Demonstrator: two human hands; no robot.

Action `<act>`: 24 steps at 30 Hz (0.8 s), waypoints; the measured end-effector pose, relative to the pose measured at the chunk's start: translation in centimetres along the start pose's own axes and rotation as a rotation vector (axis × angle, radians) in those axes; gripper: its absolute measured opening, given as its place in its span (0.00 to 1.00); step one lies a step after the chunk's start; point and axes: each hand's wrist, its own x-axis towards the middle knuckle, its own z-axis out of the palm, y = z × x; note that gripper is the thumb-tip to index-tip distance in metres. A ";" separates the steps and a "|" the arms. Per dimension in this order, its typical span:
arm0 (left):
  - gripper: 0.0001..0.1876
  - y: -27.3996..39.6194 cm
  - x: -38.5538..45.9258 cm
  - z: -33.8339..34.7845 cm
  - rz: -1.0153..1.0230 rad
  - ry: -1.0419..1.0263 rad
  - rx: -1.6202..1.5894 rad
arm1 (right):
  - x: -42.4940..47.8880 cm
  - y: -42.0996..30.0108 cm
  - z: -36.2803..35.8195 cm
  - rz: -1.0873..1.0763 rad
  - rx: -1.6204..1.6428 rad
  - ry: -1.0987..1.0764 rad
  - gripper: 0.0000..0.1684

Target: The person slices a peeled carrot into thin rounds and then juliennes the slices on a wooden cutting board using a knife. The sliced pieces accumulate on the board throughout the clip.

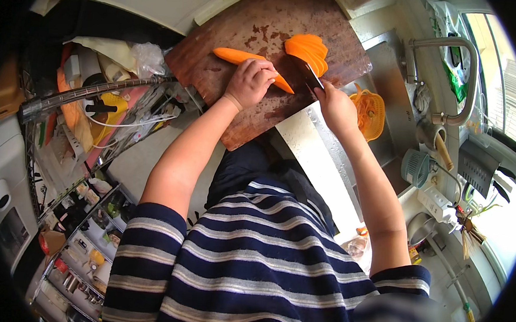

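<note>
A peeled carrot (235, 55) lies on the worn wooden cutting board (231, 24), its tapered end towards my right hand. My left hand (252, 82) rests over its middle, fingers curled down on it. In my right hand (337, 105) is a kitchen knife (311, 75), held by the handle, its dark blade pointing away from me across the board. The blade is apart from the carrot under my left hand. Thin carrot slices (308, 51) lie fanned and overlapping beside the blade's far end. How the blade meets them is hard to tell.
Right of the board, a yellow plastic basket (379, 117) with carrot peelings stands in the steel sink (389, 76), under a curved faucet (469, 76). A mortar (430, 132) and a knife holder (477, 165) stand farther right. A loaded wire rack (98, 91) is at left.
</note>
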 end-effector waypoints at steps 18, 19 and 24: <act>0.12 -0.3 0.0 -0.4 -0.022 -0.027 -0.043 | -6.6 -3.4 -1.6 0.092 0.167 0.072 0.13; 0.11 -0.3 -0.2 -0.3 -0.027 -0.022 -0.040 | -6.2 -3.9 -1.8 0.075 0.181 0.079 0.13; 0.13 -0.4 0.3 -1.8 -0.028 -0.049 -0.019 | -4.6 -6.1 -2.9 -0.030 0.144 0.105 0.08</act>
